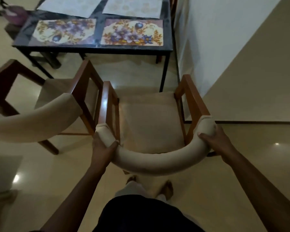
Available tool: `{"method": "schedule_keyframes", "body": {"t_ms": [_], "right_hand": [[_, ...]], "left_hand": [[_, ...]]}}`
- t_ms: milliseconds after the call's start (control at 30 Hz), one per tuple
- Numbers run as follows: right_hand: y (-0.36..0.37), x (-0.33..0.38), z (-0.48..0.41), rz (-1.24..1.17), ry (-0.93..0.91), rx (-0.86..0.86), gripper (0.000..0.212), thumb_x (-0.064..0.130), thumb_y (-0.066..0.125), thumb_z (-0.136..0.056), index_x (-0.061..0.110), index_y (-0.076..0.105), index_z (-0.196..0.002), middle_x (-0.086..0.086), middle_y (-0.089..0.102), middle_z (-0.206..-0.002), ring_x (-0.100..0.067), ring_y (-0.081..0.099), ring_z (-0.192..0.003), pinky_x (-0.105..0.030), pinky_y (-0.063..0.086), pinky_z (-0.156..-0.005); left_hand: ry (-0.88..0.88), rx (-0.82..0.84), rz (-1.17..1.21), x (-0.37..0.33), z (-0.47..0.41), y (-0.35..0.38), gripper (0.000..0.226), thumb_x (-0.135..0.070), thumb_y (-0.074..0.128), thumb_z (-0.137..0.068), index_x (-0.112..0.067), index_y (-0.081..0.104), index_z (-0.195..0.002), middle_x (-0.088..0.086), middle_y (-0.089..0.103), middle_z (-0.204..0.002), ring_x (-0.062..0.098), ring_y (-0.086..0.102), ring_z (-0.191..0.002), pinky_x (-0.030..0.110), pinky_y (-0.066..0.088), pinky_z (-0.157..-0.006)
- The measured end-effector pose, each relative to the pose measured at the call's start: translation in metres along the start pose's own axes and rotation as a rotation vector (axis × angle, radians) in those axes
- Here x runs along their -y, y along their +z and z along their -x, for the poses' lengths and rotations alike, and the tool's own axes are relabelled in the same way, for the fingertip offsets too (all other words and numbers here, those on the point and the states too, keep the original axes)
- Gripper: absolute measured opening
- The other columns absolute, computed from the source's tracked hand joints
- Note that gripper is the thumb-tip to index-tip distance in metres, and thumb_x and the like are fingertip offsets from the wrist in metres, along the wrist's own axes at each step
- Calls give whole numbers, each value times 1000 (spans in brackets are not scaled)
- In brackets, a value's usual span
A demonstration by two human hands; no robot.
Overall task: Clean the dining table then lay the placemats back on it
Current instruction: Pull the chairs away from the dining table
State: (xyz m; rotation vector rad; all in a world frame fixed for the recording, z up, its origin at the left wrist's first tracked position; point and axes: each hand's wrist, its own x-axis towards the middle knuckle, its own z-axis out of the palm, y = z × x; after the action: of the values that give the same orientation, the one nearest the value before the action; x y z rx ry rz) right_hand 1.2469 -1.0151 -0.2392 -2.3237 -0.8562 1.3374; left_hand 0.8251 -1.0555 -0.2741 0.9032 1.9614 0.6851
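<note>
Left hand (104, 147) and right hand (215, 139) grip the chair backrest (157, 162) before the dining table (94, 49), placemats (131, 32) apparently laid; tucking it squarely under likely follows.

— What carries the things here?
— A bench (90, 49) with a dark glossy top and a thin black frame. Four mats lie flat on it, in two rows.
— Which mats?
— In the near row are the left floral placemat (64, 30) and the right floral placemat (132, 32), with a narrow dark gap between them. Behind them lie the left pale placemat (69, 5) and the right pale placemat (132, 5), both cut off by the upper edge.
— And below?
— A shiny cream floor (40, 173). The second chair (57, 97) stands on it. Just beside it is the nearer chair (151, 121); if its legs touch the floor, I cannot tell.
</note>
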Motion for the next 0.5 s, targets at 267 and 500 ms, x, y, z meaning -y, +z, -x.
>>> {"method": "schedule_keyframes", "body": {"t_ms": [267, 500], "right_hand": [[25, 34, -43, 274, 166, -247, 47, 46, 67, -90, 9, 53, -115, -18, 64, -90, -43, 66, -71, -51, 57, -51], [15, 35, -81, 459, 178, -200, 41, 50, 71, -86, 12, 65, -101, -13, 71, -81, -34, 71, -66, -48, 63, -67]], "left_hand": [[-246, -9, -39, -11, -20, 2, 107, -41, 85, -83, -26, 15, -162, 19, 49, -147, 45, 56, -127, 44, 58, -63], [-284, 43, -91, -3, -52, -6, 98, -45, 86, -79, -21, 30, -155, 13, 52, -143, 38, 56, -127, 40, 52, -68]]}}
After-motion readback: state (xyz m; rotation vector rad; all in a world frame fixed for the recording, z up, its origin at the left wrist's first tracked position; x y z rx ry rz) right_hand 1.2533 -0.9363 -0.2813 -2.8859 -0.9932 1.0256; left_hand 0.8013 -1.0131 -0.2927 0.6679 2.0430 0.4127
